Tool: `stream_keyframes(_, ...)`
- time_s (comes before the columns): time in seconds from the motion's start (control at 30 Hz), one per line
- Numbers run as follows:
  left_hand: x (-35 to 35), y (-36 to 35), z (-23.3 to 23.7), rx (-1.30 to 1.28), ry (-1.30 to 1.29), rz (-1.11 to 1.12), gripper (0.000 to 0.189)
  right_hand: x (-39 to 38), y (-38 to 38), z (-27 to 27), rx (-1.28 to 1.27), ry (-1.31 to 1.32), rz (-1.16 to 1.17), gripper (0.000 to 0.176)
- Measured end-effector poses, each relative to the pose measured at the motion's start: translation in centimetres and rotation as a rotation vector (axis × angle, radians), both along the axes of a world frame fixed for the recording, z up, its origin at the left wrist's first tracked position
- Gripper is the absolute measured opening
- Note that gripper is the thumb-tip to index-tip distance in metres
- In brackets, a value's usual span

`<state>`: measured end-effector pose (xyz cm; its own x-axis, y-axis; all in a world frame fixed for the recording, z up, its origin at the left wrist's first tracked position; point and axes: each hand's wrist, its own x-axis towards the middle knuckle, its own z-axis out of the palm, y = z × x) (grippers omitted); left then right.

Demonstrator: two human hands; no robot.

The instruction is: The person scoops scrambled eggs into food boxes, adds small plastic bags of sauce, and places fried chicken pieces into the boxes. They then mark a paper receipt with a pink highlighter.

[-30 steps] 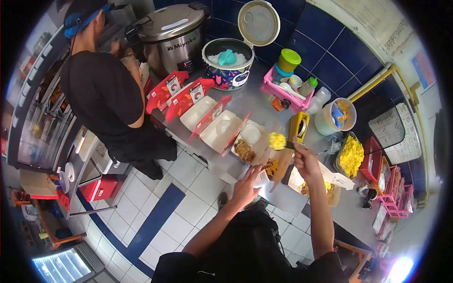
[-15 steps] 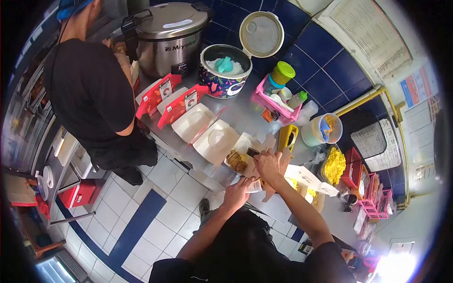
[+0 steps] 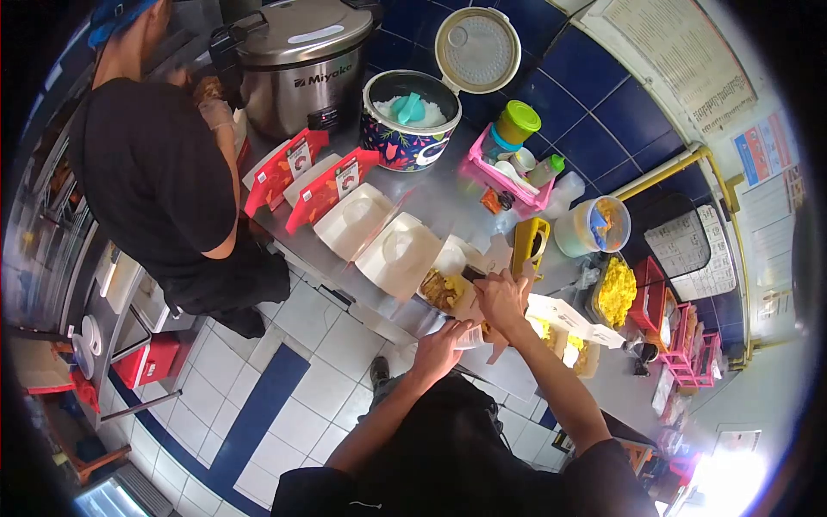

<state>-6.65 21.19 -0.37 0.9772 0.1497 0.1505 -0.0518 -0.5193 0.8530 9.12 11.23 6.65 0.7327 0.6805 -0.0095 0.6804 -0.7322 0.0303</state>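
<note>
The right hand, closed around a dark utensil, is at the edge of an open box of browned food on a metal counter. The left hand, half-closed, grips a pale cup nearby.

White food boxes; yellow food; navy rice cooker, multicoloured floral pattern; pink basket.
</note>
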Motion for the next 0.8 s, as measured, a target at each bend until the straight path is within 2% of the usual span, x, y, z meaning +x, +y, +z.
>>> stream_keyframes(0.17, 0.0, 0.2, 0.6, -0.027, -0.022, -0.007, 0.059, -0.8, 0.5, 0.6, 0.143, -0.009, -0.049, 0.015)
stream_keyframes(0.23, -0.1, 0.0, 1.1, -0.054, -0.011, 0.002, 0.057, -1.3, 0.1, 0.6, 0.194, 0.020, 0.019, 0.015)
stream_keyframes(0.33, -0.1, 0.3, 1.1, -0.096, -0.037, -0.001, 0.056, -1.7, 0.4, 0.2, 0.302, -0.004, -0.022, 0.015)
stream_keyframes(0.37, -0.3, 0.2, 1.1, -0.081, -0.027, -0.029, 0.056, -1.7, 0.3, 0.4, 0.269, 0.034, -0.044, 0.016)
stream_keyframes(0.5, -0.2, 0.6, 0.2, -0.086, -0.035, 0.014, 0.045, -1.7, -0.3, 1.7, 0.421, 0.018, -0.157, 0.015)
stream_keyframes(0.57, 0.1, 0.7, -0.6, -0.079, -0.070, 0.039, 0.041, -0.9, -0.8, 2.6, 0.793, 0.440, -0.551, 0.016)
stream_keyframes(0.6, 0.1, 0.9, -0.7, -0.149, -0.060, 0.059, 0.037, -0.5, -1.3, 2.5, 0.806, 0.434, -0.557, 0.016)
stream_keyframes(0.67, -0.6, 1.2, -1.4, -0.218, -0.046, 0.058, 0.034, 0.2, -3.2, 1.6, 1.167, 0.796, -0.664, 0.020)
stream_keyframes(0.7, -0.8, 1.5, -2.2, -0.222, -0.023, 0.101, 0.034, 0.6, -4.4, 0.6, 1.361, 0.947, -0.578, 0.022)
stream_keyframes(0.73, -0.7, 1.2, -2.8, -0.240, -0.002, 0.123, 0.034, 0.5, -5.5, 0.4, 1.411, 0.972, -0.668, 0.020)
stream_keyframes(0.8, -0.7, 1.0, -2.6, -0.551, 0.106, 0.203, 0.033, 0.6, -8.6, 2.9, 1.724, 1.291, -0.721, 0.018)
